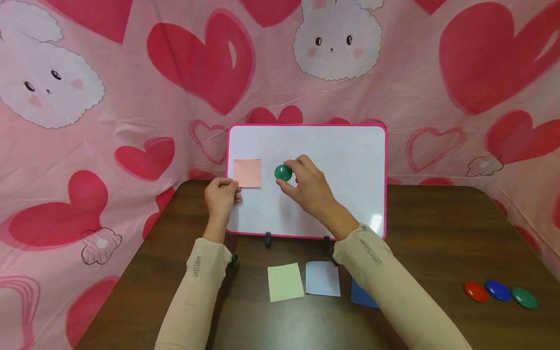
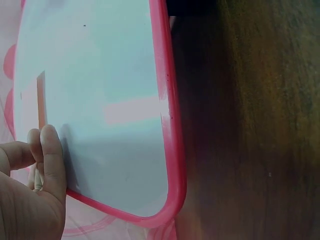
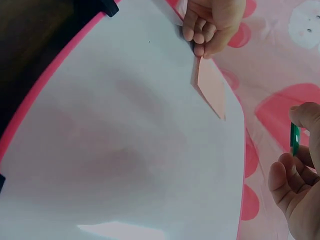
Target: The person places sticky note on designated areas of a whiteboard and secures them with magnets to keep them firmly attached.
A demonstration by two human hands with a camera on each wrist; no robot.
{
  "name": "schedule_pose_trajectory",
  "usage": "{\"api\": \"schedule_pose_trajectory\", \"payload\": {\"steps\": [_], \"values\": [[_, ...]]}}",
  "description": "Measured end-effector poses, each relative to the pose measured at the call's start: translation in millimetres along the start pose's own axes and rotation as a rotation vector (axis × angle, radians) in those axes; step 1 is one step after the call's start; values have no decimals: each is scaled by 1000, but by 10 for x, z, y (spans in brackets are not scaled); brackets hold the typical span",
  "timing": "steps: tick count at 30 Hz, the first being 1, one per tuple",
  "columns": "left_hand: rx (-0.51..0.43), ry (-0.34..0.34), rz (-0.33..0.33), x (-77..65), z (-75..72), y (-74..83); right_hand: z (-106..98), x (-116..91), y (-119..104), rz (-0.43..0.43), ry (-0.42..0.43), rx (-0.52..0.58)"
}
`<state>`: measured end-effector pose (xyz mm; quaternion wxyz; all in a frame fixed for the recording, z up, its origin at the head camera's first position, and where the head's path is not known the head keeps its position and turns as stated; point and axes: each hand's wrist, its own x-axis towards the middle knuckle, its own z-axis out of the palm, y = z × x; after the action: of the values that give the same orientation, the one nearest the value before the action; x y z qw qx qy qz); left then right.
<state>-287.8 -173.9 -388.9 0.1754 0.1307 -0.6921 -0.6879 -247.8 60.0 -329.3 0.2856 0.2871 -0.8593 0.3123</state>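
A pink-framed whiteboard (image 1: 341,160) stands upright on the table. Near its left edge, my left hand (image 1: 222,194) pinches the lower left corner of a pink sticky note (image 1: 247,173) held in front of the board. From the right wrist view, the note (image 3: 211,90) looks tilted, and whether it touches the board fully I cannot tell. Between the thumb and fingertips of my right hand (image 1: 308,184) is a round green magnet (image 1: 283,173), held by its edges. It shows side-on as a thin green disc (image 3: 295,138), apart from the board.
On the table before the board lie a yellow-green note (image 1: 285,282), a pale blue note (image 1: 323,279) and a dark blue note (image 1: 364,294), partly under the right sleeve. Red (image 1: 475,291), blue (image 1: 498,290) and green (image 1: 525,298) magnets sit at the right. Black feet (image 1: 268,240) support the board.
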Motion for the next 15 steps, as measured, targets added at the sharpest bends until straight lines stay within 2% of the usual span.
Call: {"api": "schedule_pose_trajectory", "payload": {"steps": [8, 15], "values": [[13, 8, 36, 0, 9, 0, 130, 195, -22, -6, -46, -40], [54, 12, 37, -9, 18, -5, 255, 339, -2, -17, -89, -76]]}}
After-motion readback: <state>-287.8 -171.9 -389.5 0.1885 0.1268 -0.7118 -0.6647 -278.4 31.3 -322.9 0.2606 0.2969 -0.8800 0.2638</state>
